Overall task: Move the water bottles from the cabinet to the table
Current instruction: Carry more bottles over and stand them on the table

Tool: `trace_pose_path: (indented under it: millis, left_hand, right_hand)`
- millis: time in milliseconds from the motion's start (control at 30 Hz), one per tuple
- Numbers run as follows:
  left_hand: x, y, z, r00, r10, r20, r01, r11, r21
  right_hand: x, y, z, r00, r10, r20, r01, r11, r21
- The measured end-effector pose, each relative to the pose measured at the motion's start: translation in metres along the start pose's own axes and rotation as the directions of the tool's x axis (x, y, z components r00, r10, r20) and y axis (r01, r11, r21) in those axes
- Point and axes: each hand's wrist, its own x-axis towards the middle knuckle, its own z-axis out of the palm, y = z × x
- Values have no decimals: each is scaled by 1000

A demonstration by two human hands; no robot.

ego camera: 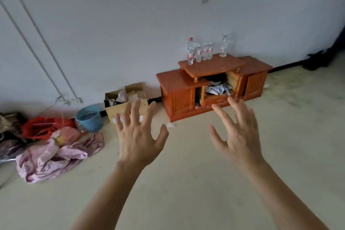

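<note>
The left hand (138,136) and the right hand (237,136) are held out side by side in the air, fingers spread wide, and they hold nothing. Under them is a pale, smooth floor (186,183). At 1 o'clock, well apart from the hands, a low cabinet (179,87) of shiny orange wood stands against the wall. Five clear plastic water bottles (205,52) stand upright on its flat top. Crumpled papers (218,87) fill its open middle. At 10 o'clock are a cardboard box (113,112), a round blue basket (89,117) with holes, a red bag (43,127) and a wrinkled pink cloth (52,155).
</note>
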Motion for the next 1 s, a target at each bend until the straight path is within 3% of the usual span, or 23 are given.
trace_pose_path:
  millis: [300, 400, 700, 900, 1000]
  left_hand:
    - [178, 100, 168, 979, 160, 127, -154, 986, -58]
    - [250, 121, 197, 983, 157, 100, -153, 987, -47]
    - [406, 120, 305, 993, 72, 94, -69, 997, -31]
    - [513, 106, 403, 993, 63, 101, -59, 997, -51]
    - [588, 113, 453, 982, 111, 153, -97, 991, -97]
  right_hand:
    - [103, 180, 75, 982, 183, -46, -185, 981, -61]
    - [171, 230, 99, 987, 147, -62, -150, 987, -48]
    - [318, 321, 223, 992, 117, 42, -116, 993, -23]
    - [402, 376, 317, 995, 72, 68, -66, 994, -84]
    - [458, 411, 353, 987, 120, 105, -105, 984, -144]
